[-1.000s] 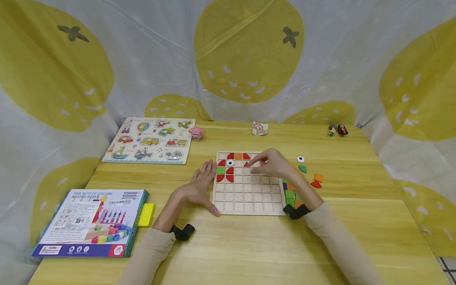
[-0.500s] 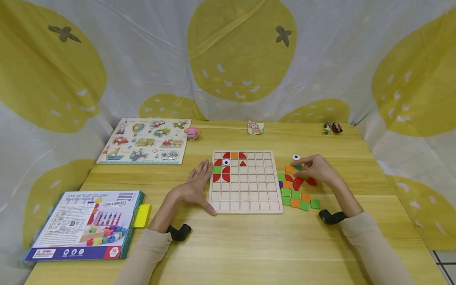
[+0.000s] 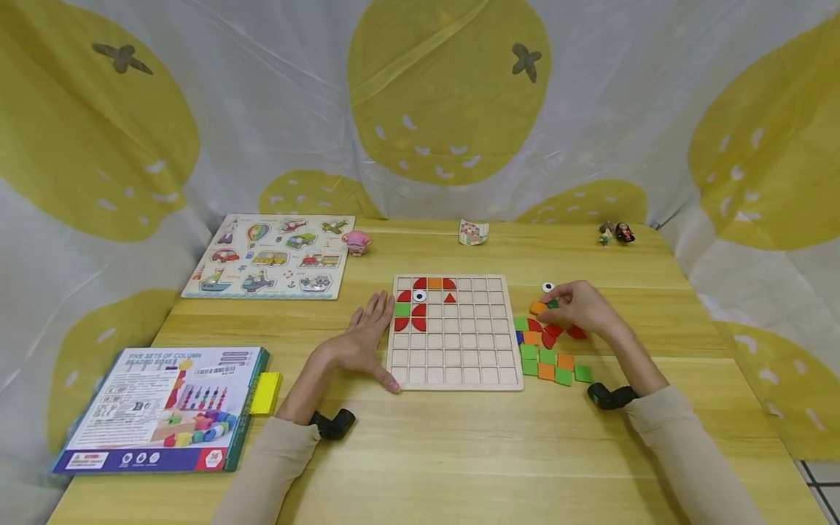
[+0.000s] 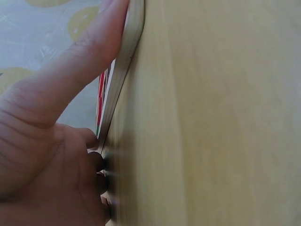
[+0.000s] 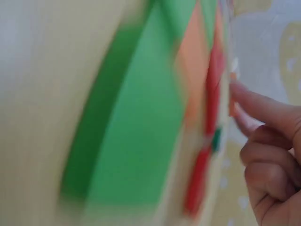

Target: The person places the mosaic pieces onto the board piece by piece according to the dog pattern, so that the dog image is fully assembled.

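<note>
A wooden grid board [image 3: 459, 357] lies mid-table. In its upper left cells sit red quarter-round tiles, a green square [image 3: 402, 310], an orange square [image 3: 435, 283] and a round eye tile [image 3: 419, 295]; a red triangle [image 3: 449, 297] lies a little to the right. My left hand [image 3: 361, 346] rests spread along the board's left edge, thumb at the near corner; the left wrist view shows the thumb [image 4: 70, 75] on the rim. Right of the board, thumb and forefinger of my right hand [image 3: 580, 306] pinch an orange square tile [image 3: 538, 308], tilted above the loose pieces.
Loose green tiles [image 3: 547, 356], red pieces and orange squares lie beside the board's right edge, with another eye tile [image 3: 547, 287] behind. Farther left are a vehicle puzzle [image 3: 278, 277], pink figurine [image 3: 356, 242], boxed bead set [image 3: 160, 408] and yellow block [image 3: 266, 394]. A small card [image 3: 474, 232] stands at the back.
The right hand has left the red triangle on the board and moved right to the loose pieces. It has picked up an orange square tile. The left hand has stayed put.
</note>
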{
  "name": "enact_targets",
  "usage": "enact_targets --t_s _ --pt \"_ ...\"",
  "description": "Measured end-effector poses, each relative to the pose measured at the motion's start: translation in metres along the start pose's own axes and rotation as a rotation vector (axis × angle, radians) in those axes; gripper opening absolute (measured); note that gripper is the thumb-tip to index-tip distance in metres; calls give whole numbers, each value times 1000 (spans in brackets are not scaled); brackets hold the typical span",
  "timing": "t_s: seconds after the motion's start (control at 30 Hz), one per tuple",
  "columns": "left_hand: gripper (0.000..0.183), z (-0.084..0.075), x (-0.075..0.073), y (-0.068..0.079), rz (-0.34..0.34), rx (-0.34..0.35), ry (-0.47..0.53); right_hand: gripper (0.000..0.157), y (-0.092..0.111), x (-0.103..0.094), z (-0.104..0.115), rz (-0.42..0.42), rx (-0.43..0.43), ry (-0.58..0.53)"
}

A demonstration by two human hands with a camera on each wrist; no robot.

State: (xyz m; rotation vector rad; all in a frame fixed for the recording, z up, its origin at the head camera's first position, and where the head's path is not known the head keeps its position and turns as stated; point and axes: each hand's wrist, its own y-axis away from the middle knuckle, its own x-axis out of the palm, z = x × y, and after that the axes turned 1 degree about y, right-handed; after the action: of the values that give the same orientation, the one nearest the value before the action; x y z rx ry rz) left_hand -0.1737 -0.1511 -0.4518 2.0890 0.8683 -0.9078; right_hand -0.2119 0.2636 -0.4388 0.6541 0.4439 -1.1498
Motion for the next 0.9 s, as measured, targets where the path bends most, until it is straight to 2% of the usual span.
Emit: enact_targets --t_s 0.1,0.23,0.33,0.43,0.57,0.73,0.8,0.9 --pt "155 1 0 1 0 -3 4 26 -3 21 26 16 -36 -48" --pt "155 1 -1 2 3 -10 9 22 -17 70 72 52 -88 -46" --pt "154 1 0 2 1 -3 17 20 -27 100 98 33 -88 -23" --pt "154 -1 0 1 2 -1 21 19 -33 117 112 -6 -52 -6" --pt "153 -1 0 -1 9 -6 11 19 -35 123 115 -19 -32 29" --pt "154 -1 -1 0 8 -5 19 27 -31 120 116 23 -48 60" --pt "154 -1 -1 1 8 -7 19 32 -26 109 112 44 -76 58" --pt "155 0 -1 0 8 -7 14 34 -13 77 90 58 -117 31"
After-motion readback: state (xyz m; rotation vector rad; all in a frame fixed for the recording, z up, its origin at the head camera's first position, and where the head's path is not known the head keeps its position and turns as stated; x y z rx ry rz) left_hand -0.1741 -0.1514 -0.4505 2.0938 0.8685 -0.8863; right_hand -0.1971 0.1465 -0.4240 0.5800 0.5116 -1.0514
